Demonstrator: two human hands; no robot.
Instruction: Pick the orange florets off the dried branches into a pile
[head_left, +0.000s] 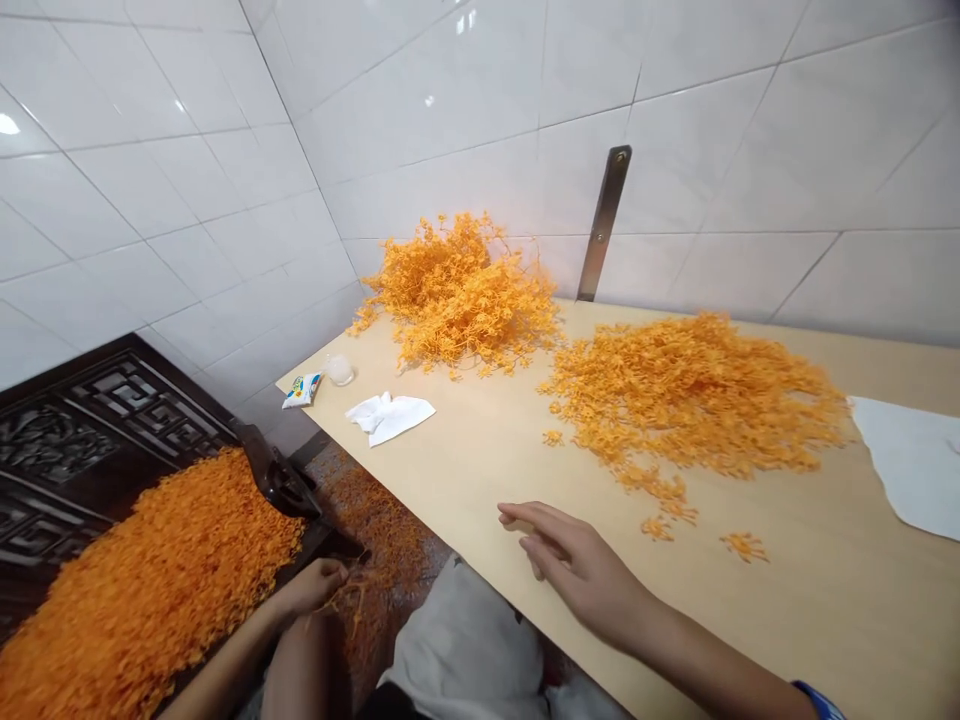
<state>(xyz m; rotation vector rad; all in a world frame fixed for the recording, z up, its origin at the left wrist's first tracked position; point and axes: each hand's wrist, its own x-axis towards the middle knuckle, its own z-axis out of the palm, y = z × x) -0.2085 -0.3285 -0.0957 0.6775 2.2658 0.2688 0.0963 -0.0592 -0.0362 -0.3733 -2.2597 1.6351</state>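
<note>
My left hand (319, 587) is low at the left, off the table's near edge and above the floor. Its fingers are curled closed, with a thin orange stem (357, 606) showing just below them. Over the table's front edge is my right hand (566, 565), its fingers stretched out and nothing visible in them. Beyond it lies a loose heap of orange plastic flower pieces (705, 395), with a few single sprigs (745, 546) scattered in front. Farther back by the wall stands a taller, tangled heap of orange sprigs (472, 295).
On the table (480, 450) lie a crumpled white tissue (390, 415), a small clear cup (340, 370) and a small printed packet (301, 390). White paper (911, 460) is at the right. Orange pieces (172, 560) fill a dark carved wooden seat (97, 420); more litter the floor (382, 530).
</note>
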